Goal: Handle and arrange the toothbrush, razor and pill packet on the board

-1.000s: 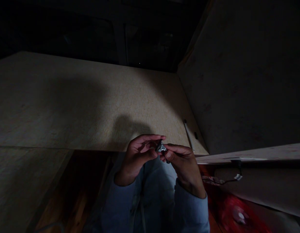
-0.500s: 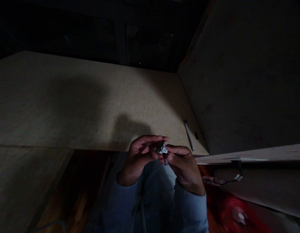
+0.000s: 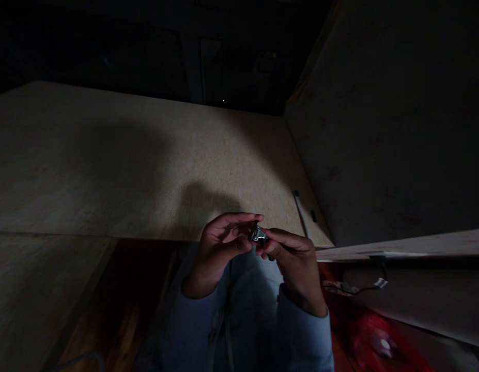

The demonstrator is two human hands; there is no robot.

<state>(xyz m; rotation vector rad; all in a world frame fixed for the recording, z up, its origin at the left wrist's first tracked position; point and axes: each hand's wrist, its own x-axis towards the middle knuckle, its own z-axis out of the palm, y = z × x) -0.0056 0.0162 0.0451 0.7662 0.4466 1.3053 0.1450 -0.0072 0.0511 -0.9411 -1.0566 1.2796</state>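
Between my two hands is a small shiny metal piece point(image 3: 258, 235) with dark parts, held just in front of the table's near edge. The dim light hides what kind of thing it is. My left hand point(image 3: 220, 245) pinches its left side, thumb below and fingers above. From the right, my right hand point(image 3: 291, 258) grips it between thumb and forefinger. A dark end shows under the right fingers. On the table beyond my right hand lies a thin white stick-like tool point(image 3: 301, 213) with a dark tip, partly covered by that hand.
A pale speckled table point(image 3: 223, 150) stretches ahead and left. Its right side meets an upright panel point(image 3: 398, 129). A small dark piece point(image 3: 313, 216) lies near that panel. Below right are a black cable with a white tag point(image 3: 381, 282) and a red bag point(image 3: 379, 336).
Both hands have shifted slightly up and left with the metal piece, which has turned a little. My right hand now covers the lower end of the white tool.
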